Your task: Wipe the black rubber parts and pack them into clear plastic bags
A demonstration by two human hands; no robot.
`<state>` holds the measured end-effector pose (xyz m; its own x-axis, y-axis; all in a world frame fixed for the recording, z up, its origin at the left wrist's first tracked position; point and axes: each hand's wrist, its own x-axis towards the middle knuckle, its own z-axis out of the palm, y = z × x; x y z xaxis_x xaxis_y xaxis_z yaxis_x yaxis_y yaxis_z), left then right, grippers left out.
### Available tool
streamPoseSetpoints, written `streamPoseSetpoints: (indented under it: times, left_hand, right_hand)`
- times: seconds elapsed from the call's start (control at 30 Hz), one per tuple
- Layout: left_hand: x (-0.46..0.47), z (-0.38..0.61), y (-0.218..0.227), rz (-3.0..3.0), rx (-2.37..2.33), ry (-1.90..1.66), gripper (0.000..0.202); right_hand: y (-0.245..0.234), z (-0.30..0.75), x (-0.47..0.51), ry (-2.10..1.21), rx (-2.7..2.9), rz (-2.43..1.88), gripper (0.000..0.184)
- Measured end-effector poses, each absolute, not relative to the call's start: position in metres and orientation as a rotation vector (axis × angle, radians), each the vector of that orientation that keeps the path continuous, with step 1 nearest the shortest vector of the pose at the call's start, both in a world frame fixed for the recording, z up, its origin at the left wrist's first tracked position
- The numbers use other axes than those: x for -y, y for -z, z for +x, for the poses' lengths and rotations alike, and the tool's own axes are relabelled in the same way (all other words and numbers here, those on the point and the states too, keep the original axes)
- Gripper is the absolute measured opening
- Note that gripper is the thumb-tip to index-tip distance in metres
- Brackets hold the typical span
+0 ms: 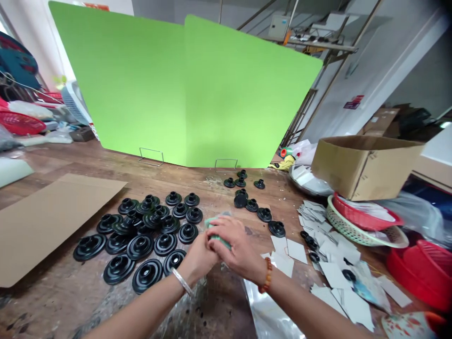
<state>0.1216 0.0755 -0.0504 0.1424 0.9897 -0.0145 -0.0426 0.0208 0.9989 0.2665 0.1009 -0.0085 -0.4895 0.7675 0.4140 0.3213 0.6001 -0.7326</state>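
Observation:
In the middle of the table, my left hand (202, 255) and my right hand (236, 239) are pressed together, fingers closed around a small pale green piece (223, 242). Its kind is unclear, since the fingers cover most of it. A silver bracelet circles my left wrist, and beads circle the right. Just left of my hands, many round black stepped discs (140, 246) with raised centres are grouped, some stacked. A looser line of black discs (264, 214) lies beyond my right hand. Below that hand is a clear plastic bag (270, 310).
Green panels (187, 94) stand across the back. Flat cardboard (52, 216) lies left. To the right are white cards (337, 275), a cardboard box (367, 167), a pale green basket (363, 235), red baskets (420, 268) and a patterned cup (406, 325).

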Motion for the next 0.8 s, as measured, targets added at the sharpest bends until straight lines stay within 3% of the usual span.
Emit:
streamPoseSetpoints:
  times: [0.23, 0.33, 0.43, 0.5, 0.57, 0.67, 0.8]
  left_hand:
    - [-0.072, 0.121, 0.039, 0.88, -1.07, -1.228, 0.047]
    - [-0.09, 0.11, 0.043, 0.897, -1.244, -1.397, 0.056]
    - [-0.118, 0.079, 0.036, 1.19, -1.521, -1.391, 0.067]
    - [-0.139, 0.05, 0.025, 1.526, -1.813, -1.179, 0.055]
    - [-0.158, 0.021, 0.015, 1.762, -2.155, -0.88, 0.049]
    - [-0.182, -0.009, 0.01, 1.794, -2.38, -0.432, 0.054]
    - [-0.201, -0.023, 0.021, 1.699, -2.331, -0.277, 0.045]
  right_hand:
    - [0.048, 0.235, -0.106, -1.473, 0.907, -1.139, 0.035]
    - [0.057, 0.217, -0.091, -1.511, 0.936, -1.148, 0.038]
    - [0.057, 0.218, -0.102, -1.257, 1.467, -1.319, 0.029]
    - [0.053, 0.234, -0.13, -0.851, 1.777, -1.473, 0.021]
    - [0.049, 0.255, -0.169, -0.446, 1.958, -1.665, 0.043]
    - [0.047, 0.282, -0.222, -0.35, 2.014, -1.774, 0.061]
    - [0.057, 0.296, -0.252, -0.327, 2.092, -1.857, 0.046]
